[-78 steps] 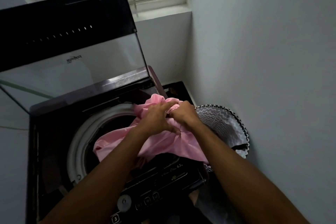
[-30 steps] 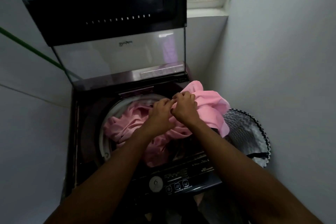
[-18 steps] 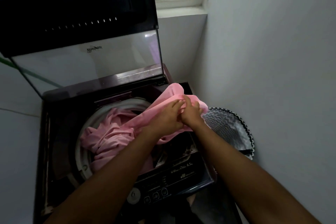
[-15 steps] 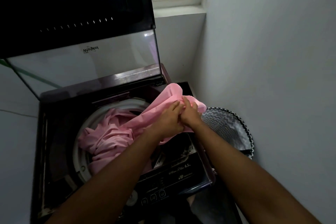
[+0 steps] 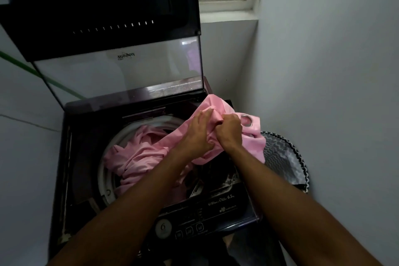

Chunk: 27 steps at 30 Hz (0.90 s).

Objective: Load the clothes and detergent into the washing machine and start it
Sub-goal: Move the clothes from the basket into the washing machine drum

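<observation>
Both of my forearms extend forward from the bottom edge of the view and converge over the right rear corner of the washing machine [image 5: 71, 157]. My left hand [image 5: 197, 134] is palm down, fingers curled into the pink cloth [image 5: 142, 157], gripping a bunched fold. My right hand [image 5: 230, 133] sits just beside it, knuckles up, fist closed on the same fold; the two hands touch. Neither wrist is visibly bent to the side.

The pink cloth runs from my hands down and to the left into the white-rimmed drum [image 5: 108, 179], where most of it lies heaped. The held portion rises above the drum opening, and its right end, carrying a metal eyelet [image 5: 247, 121], hangs over the right edge of the machine toward the laundry basket [image 5: 287, 157] standing against the wall.

The lid [image 5: 112, 34] stands upright behind the drum. The control panel [image 5: 194, 222] lies between my forearms.
</observation>
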### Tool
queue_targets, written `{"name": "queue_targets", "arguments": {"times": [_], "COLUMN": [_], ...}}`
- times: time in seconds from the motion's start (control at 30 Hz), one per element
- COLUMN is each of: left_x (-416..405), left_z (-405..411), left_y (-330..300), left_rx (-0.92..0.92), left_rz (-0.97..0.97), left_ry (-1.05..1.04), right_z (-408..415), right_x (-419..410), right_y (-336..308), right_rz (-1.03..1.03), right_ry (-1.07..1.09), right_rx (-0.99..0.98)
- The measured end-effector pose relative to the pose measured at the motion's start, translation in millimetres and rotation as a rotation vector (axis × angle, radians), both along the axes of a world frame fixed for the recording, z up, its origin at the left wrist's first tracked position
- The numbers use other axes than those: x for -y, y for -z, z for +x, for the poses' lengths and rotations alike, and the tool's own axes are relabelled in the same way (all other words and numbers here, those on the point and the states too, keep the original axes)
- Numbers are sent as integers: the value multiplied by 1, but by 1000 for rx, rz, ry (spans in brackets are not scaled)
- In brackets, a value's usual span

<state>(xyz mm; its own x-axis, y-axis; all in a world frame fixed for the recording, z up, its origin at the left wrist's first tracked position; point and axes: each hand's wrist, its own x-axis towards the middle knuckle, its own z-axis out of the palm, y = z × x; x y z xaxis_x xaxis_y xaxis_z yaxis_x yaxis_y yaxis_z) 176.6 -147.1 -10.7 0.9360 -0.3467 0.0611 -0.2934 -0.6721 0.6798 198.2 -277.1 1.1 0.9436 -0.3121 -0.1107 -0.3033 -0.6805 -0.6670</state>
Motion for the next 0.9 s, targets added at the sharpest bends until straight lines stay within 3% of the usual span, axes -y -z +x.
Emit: {"name": "queue_targets", "arguments": {"times": [0.23,0.37,0.57,0.67,0.77,0.83,0.9], "left_x": [-40,-69,-130,-158,-183,-194,-203], "left_z": [-8,-15,-44,-64,-82,-90,-97], "left_y": [-9,-8,9,36,54,62,64], "left_rx": [74,80,51,-15,-244,-385,-361], "left_rz": [-149,-102,-71,124,469,509,462], "left_ry": [-150,-224,-314,-351,-212,-105,-85], "right_z": [-14,-21,-35,-50,-63,-61,-52], "right_x": [-55,-101,-157,-175,-178,-171,-165], "right_y": [-23,-21,3,31,68,96,98], "right_rz": [145,177,314,361,238,162,102], "right_ry": [-111,-262,-298,-348,-556,-656,-716], "right_rx": [243,274,127,-26,-156,-276,-369]}}
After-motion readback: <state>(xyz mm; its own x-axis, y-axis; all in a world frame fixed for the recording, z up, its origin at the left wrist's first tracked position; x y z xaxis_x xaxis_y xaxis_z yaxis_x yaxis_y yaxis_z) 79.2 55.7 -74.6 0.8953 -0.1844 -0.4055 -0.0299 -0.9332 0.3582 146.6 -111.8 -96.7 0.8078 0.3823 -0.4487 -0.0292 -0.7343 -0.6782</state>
